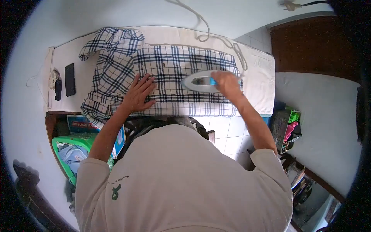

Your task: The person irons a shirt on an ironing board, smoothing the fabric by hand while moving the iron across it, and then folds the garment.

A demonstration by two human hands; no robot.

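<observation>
A blue and white checked shirt (170, 65) lies spread on a white padded ironing surface (259, 77). My left hand (138, 94) presses flat on the shirt's near left part, fingers spread. My right hand (227, 83) grips the blue handle of a white and grey iron (198, 81), which rests on the shirt with its tip pointing left. The iron's white cord (205, 29) runs from the hand up over the far edge toward the wall.
A black phone (70, 79) and a small dark object (58, 89) lie at the surface's left end. A green basket (73, 149) with cloth stands below left. A mesh basket (284, 127) with colourful items stands on the tiled floor at right. A wall plug (290, 5) sits at top.
</observation>
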